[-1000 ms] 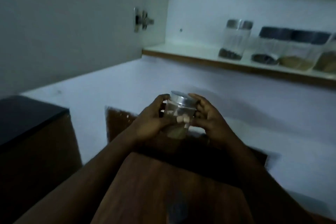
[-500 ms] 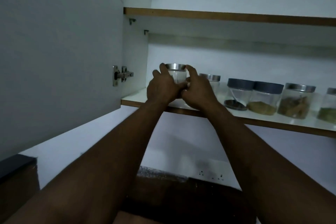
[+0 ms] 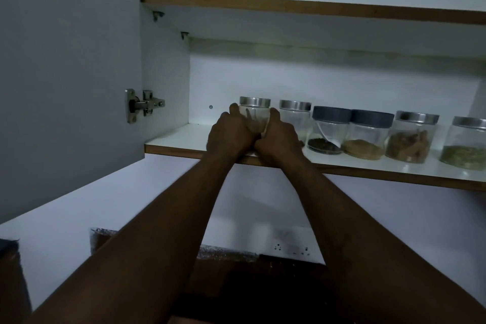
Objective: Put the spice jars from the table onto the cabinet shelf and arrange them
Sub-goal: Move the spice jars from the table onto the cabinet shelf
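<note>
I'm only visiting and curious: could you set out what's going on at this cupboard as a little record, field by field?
Place: lower shelf of an open wall cabinet
Hands: left hand and right hand both grip one jar
Held: silver-lidded jar, upright, at the left end of the row; base hidden behind the hands
Neighbours: row of jars to its right, five in view, two dark lids, three silver
Door: cabinet door swung open on the left
</note>
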Available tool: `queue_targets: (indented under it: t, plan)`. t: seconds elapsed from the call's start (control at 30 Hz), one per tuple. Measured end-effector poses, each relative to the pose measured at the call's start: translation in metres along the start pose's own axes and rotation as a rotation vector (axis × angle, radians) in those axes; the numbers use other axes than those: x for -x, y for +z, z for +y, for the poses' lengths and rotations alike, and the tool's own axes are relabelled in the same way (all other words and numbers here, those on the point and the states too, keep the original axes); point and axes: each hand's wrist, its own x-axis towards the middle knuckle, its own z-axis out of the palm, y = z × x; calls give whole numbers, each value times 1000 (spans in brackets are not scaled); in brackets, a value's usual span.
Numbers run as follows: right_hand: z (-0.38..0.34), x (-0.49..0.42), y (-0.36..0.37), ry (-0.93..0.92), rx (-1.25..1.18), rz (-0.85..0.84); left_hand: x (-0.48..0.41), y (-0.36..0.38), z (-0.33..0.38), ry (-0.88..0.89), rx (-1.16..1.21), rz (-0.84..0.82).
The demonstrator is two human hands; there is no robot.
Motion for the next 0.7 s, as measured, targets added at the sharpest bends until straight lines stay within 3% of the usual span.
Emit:
queue_targets:
  t: [0.13, 0.23, 0.37, 0.43, 0.53, 0.7]
  plan:
    - [-1, 13, -3, -18, -7, 74, 7, -5, 1, -11, 53, 6]
    - [3, 33, -9, -52, -104, 157, 28, -7, 3, 4, 98, 131]
    - [20, 85, -12, -213, -299, 299, 85, -1, -2, 279, 180, 360]
    - [36, 119, -6, -292, -319, 321, 121, 7, -10, 362, 271, 280]
    - [70, 181, 20, -238, -317, 230, 185, 34, -37, 299, 310, 68]
    - [139, 308, 77, 17, -196, -213, 312, 90, -104, 104, 161, -411]
